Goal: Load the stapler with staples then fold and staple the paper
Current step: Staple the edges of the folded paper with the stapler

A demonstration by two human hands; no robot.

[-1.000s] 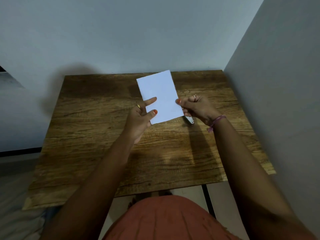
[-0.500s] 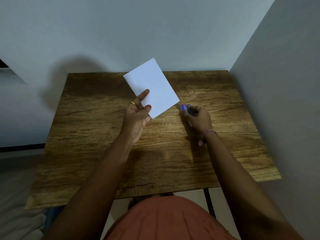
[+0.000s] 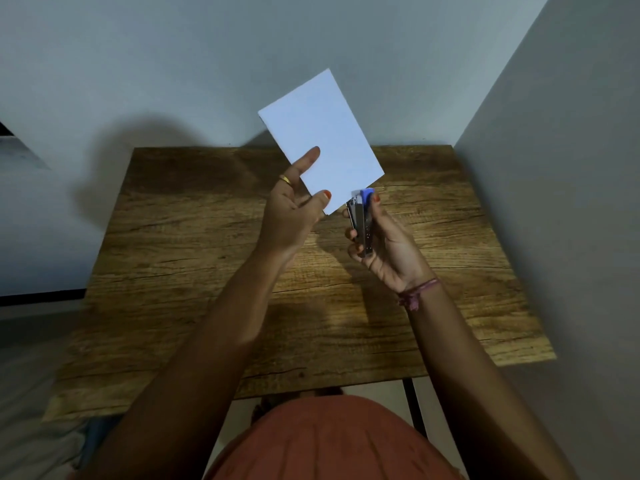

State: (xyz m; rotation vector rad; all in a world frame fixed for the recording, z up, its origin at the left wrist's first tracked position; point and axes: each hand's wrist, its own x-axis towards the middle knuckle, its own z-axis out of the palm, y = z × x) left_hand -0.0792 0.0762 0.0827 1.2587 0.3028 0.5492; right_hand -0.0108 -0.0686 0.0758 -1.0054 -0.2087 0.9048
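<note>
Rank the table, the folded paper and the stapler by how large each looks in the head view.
1. Table, by far the largest.
2. Folded paper, held up nearer the camera, so it looks larger than it is.
3. Stapler, smallest and partly hidden by the right hand.

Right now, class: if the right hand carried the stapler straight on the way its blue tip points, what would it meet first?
The right hand aims the stapler up and slightly left, so it would most likely meet the folded paper's lower edge first; depth is unclear.

A single wide head-worn camera looks forward and down, close over a wooden tabletop (image 3: 194,271) set into a wall corner.
</note>
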